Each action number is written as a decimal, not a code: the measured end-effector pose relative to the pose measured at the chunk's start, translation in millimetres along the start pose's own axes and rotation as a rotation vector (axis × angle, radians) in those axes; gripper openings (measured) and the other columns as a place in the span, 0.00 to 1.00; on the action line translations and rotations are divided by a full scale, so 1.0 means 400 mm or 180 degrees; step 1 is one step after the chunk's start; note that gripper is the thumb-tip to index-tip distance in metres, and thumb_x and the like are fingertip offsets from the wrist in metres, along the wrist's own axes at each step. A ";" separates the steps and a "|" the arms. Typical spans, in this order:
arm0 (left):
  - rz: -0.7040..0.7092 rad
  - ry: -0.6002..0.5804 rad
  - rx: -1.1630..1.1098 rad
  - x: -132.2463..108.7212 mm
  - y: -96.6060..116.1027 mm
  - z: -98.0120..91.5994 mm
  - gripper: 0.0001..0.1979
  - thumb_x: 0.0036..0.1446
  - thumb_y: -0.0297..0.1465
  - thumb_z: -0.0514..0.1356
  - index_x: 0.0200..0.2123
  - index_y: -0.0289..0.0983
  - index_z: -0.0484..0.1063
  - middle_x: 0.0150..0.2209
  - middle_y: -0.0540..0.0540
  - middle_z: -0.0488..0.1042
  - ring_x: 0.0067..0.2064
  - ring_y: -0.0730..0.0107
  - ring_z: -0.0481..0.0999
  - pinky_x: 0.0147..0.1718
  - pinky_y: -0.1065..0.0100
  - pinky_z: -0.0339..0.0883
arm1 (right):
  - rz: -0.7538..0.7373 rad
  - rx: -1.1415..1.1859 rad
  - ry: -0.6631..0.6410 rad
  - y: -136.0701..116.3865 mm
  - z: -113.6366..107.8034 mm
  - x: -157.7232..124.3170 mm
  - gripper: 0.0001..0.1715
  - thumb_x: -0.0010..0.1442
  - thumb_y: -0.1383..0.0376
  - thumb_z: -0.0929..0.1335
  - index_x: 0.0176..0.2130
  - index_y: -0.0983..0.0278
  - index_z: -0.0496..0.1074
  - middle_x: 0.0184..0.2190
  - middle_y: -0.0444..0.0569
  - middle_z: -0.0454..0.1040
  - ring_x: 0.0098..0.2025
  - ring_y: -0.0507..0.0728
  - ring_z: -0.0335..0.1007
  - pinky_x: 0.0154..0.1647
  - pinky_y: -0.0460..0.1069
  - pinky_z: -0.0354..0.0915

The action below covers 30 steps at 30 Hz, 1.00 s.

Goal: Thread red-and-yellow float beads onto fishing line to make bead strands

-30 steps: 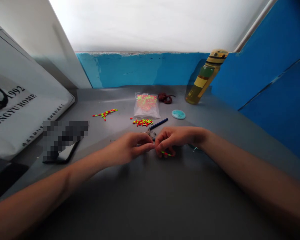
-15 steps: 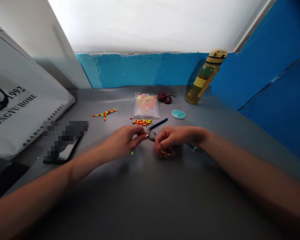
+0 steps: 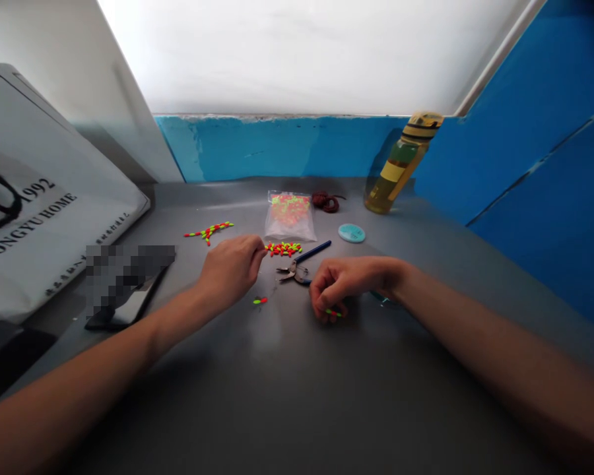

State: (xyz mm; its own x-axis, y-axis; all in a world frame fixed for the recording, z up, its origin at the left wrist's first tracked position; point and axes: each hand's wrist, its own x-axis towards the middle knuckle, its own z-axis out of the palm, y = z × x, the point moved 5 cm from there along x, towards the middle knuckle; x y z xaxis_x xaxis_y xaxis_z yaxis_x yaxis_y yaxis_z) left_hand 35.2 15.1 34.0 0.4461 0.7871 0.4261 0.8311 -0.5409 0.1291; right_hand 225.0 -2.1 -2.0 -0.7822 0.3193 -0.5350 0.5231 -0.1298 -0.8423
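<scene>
Left hand [image 3: 230, 267], grasp unclear, risked brushing apart the pile of red-and-yellow oval beads [image 3: 283, 248] at its 2 o'clock; right hand [image 3: 344, 287] clenched 1 short neon beaded strand [image 3: 332, 312].

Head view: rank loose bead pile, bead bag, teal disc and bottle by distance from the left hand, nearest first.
From the left hand:
1. loose bead pile, at its fingertips, just to the right.
2. bead bag, behind the pile.
3. teal disc, farther right on the table.
4. bottle, far right corner, leaning at the blue wall.
</scene>
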 end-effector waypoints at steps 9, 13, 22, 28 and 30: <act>-0.0834 -0.0381 -0.0917 0.015 -0.077 0.029 0.09 0.63 0.34 0.55 0.33 0.37 0.72 0.28 0.47 0.76 0.27 0.68 0.69 0.26 0.68 0.56 | 0.0066 -0.0300 -0.0196 -0.001 0.013 -0.007 0.10 0.52 0.63 0.72 0.32 0.69 0.80 0.30 0.46 0.77 0.28 0.49 0.68 0.30 0.44 0.63; -0.0932 -0.0654 -0.2233 0.021 -0.046 0.023 0.13 0.64 0.39 0.55 0.33 0.37 0.72 0.31 0.46 0.77 0.33 0.69 0.74 0.34 0.67 0.66 | 0.0150 -0.0362 -0.0247 -0.007 0.017 -0.008 0.12 0.52 0.60 0.73 0.33 0.68 0.79 0.27 0.44 0.75 0.28 0.49 0.67 0.29 0.44 0.62; -0.0521 -0.1203 -0.2854 0.018 -0.023 0.016 0.27 0.69 0.39 0.48 0.68 0.39 0.54 0.61 0.38 0.70 0.54 0.61 0.75 0.51 0.59 0.69 | 0.0214 -0.0414 -0.0179 -0.012 0.025 -0.008 0.17 0.53 0.55 0.75 0.34 0.68 0.78 0.28 0.44 0.76 0.29 0.49 0.70 0.32 0.45 0.65; -0.0134 -0.0810 -0.0742 0.017 -0.063 0.012 0.13 0.63 0.29 0.54 0.48 0.38 0.74 0.54 0.41 0.74 0.52 0.59 0.73 0.54 0.56 0.65 | 0.0164 -0.0264 -0.0071 -0.004 0.023 -0.001 0.21 0.55 0.51 0.74 0.34 0.68 0.77 0.29 0.46 0.77 0.29 0.49 0.71 0.30 0.45 0.66; 0.0194 -0.1018 -0.0803 0.016 -0.052 0.010 0.09 0.61 0.29 0.55 0.39 0.38 0.75 0.50 0.42 0.74 0.50 0.61 0.74 0.53 0.59 0.65 | 0.0159 -0.0220 -0.0059 -0.003 0.022 0.001 0.21 0.55 0.51 0.74 0.35 0.68 0.77 0.29 0.46 0.77 0.28 0.49 0.70 0.29 0.44 0.66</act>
State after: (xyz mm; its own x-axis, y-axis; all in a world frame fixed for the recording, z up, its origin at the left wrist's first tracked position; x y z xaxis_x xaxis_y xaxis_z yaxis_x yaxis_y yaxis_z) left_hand 22.1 32.4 30.5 0.6058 0.7823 0.1451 0.7101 -0.6139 0.3448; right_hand 221.2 -10.3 -1.9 -0.7604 0.2965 -0.5778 0.5832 -0.0799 -0.8084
